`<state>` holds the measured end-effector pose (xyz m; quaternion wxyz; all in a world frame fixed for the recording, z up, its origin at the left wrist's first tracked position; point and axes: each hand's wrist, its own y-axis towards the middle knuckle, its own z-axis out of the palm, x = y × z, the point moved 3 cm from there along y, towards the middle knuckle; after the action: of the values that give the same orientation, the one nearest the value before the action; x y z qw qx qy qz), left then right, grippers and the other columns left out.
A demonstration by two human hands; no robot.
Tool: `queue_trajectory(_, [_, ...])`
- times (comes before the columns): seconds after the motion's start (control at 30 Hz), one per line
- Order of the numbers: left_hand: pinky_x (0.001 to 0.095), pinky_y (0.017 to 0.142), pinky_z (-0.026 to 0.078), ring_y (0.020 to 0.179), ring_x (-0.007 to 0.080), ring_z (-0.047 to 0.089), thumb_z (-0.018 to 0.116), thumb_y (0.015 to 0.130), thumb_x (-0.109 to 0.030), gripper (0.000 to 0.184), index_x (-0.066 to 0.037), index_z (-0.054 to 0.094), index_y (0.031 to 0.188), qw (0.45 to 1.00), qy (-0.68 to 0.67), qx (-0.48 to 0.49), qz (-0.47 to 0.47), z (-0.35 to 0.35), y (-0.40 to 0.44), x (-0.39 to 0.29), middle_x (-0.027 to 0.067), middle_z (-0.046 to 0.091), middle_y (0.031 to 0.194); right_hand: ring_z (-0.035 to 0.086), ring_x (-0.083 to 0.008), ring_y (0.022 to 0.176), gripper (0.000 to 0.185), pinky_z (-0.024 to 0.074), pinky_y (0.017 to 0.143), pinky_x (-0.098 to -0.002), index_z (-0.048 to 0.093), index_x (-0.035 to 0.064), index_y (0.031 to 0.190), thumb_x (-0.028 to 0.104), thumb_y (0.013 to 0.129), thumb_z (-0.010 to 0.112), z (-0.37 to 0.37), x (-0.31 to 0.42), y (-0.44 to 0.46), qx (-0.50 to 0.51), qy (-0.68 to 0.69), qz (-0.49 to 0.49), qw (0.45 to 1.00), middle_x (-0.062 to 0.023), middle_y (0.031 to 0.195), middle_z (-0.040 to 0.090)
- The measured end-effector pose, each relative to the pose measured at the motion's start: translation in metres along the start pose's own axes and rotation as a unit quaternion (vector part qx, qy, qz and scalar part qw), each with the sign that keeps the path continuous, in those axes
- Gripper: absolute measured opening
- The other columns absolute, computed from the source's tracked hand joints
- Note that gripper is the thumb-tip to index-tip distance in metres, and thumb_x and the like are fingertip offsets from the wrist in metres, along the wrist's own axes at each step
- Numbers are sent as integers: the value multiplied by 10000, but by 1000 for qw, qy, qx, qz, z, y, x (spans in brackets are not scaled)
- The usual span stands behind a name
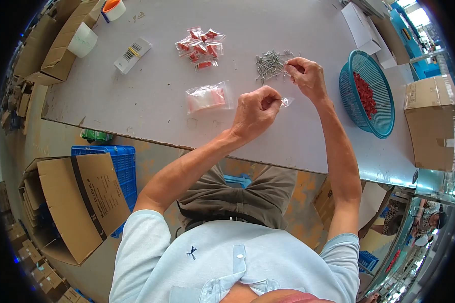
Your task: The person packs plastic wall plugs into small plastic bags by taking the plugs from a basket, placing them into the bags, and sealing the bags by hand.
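My left hand [258,113] is closed in a pinch on a small clear plastic bag [286,102], which sticks out to the right of the fingers. At the right edge of a loose pile of screws [269,65], my right hand [307,78] has its fingertips pinched together; what is between them is too small to make out. Left of my left hand lies a larger clear bag [206,98] holding a stack of flat plastic bags with a red stripe. Farther back is a heap of small filled bags [201,46] with red pieces inside.
A blue-green basket [345,91] of red plastic pieces [365,96] stands right of my right arm, beside a cardboard box [432,123]. A labelled white pack [132,55] and a tape roll [114,10] lie at the left. Below the table edge are a carton [81,197] and a blue crate [128,164].
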<state>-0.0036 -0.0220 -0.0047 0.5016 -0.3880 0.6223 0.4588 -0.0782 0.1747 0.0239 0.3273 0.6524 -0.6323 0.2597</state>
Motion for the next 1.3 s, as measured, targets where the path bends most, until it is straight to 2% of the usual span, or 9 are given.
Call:
queue_trajectory(0.03, [236, 703, 572, 785, 70, 684, 729, 946, -26, 75, 21, 732, 1004, 1000, 10, -11, 0, -1, 0, 0, 45, 748, 867, 701, -140, 711, 150, 580, 645, -309, 770, -1, 987, 137, 930, 758, -2, -1, -5, -1, -1, 0, 1000, -84, 846, 736])
queue_trajectory(0.1, [236, 691, 566, 774, 67, 681, 733, 945, -34, 72, 18, 733, 995, 1000, 8, -24, 2, -1, 2, -1, 41, 745, 849, 688, -112, 682, 187, 588, 611, -276, 759, -28, 1011, 154, 967, 755, -4, -3, -17, 21, 158, 31, 987, -70, 822, 724])
queue_trajectory(0.3, [246, 659, 551, 735, 66, 676, 740, 946, -56, 68, 4, 737, 979, 998, 28, -59, 6, -5, 3, -1, 34, 736, 791, 707, -136, 678, 215, 614, 598, -272, 731, -47, 1052, 156, 987, 755, -11, 11, -72, 46, 305, 64, 949, -97, 827, 732])
queue_trajectory(0.57, [269, 683, 560, 730, 109, 708, 741, 937, -46, 47, -9, 730, 964, 990, 85, -89, 71, -4, -3, -10, 69, 742, 791, 717, -148, 657, 225, 620, 573, -281, 731, -20, 1013, 197, 976, 779, 23, 24, -114, 109, 369, 129, 914, -101, 817, 734])
queue_trajectory(0.83, [292, 716, 595, 780, 142, 741, 742, 920, -28, 81, 10, 729, 990, 986, 73, -66, 135, 0, -7, -11, 106, 765, 839, 683, -131, 599, 275, 573, 519, -256, 717, 29, 919, 289, 981, 779, 22, 13, -113, 82, 390, 166, 902, -78, 757, 714])
queue_trajectory(1.0, [272, 687, 599, 748, 124, 737, 732, 925, -38, 94, 34, 724, 984, 998, 42, -31, 36, 0, -2, -3, 96, 763, 835, 651, -114, 555, 283, 534, 486, -244, 702, 57, 898, 316, 983, 777, 25, 6, -110, 61, 397, 190, 896, -44, 697, 680])
queue_trajectory(1.07, [266, 673, 599, 732, 117, 733, 728, 928, -42, 97, 40, 723, 979, 999, 26, -25, -3, -2, 0, 3, 91, 762, 833, 643, -106, 556, 272, 533, 492, -243, 695, 47, 920, 298, 981, 780, 23, 10, -113, 28, 476, 207, 854, -35, 690, 669])
queue_trajectory(1.2, [251, 641, 589, 705, 108, 724, 722, 926, -41, 94, 41, 724, 972, 999, 2, -20, -28, -2, 1, 4, 84, 759, 826, 654, -99, 591, 238, 541, 506, -244, 696, 15, 960, 238, 972, 780, 26, 18, -117, -5, 391, 142, 909, -38, 730, 684])
queue_trajectory(1.3, [247, 635, 588, 698, 103, 717, 725, 922, -40, 88, 37, 725, 964, 1000, 24, -17, 3, -1, -1, 2, 79, 757, 816, 670, -96, 638, 205, 553, 528, -245, 699, -7, 993, 179, 958, 778, 23, 16, -117, -9, 276, 109, 955, -67, 810, 714])
